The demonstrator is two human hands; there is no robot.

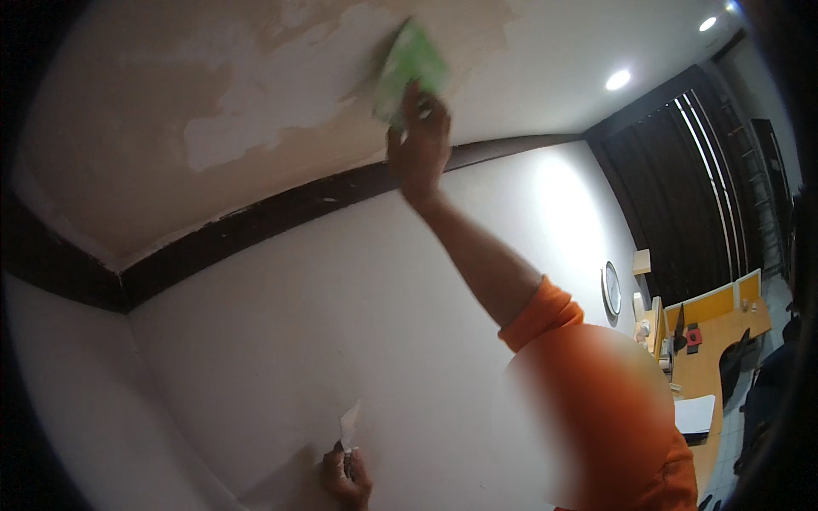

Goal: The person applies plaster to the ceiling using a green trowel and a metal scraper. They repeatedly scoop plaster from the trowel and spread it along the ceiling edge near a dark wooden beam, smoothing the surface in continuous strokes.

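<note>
My right hand (pixel 420 145) is raised overhead, its fingers closed on a flat green putty spreader (pixel 414 66) held up at the ceiling (pixel 477 51). The spreader is smeared by motion, so I cannot tell whether its edge touches the surface. Around it the ceiling is a patchwork of pale filler (pixel 247 106) and tan bare areas. Low in the view, in front of the white wall, my left hand (pixel 348 477) grips a putty knife (pixel 349 423) with its blade pointing up. Whitish smears show on the left hand's fingers.
A dark trim beam (pixel 256 228) runs where wall and ceiling meet. Recessed lights (pixel 618 80) shine at the right. A round clock (pixel 612 288) hangs on the white wall (pixel 281 341). Below at the far right are a wooden desk (pixel 720 341) with papers (pixel 695 415) and a dark chair (pixel 733 368).
</note>
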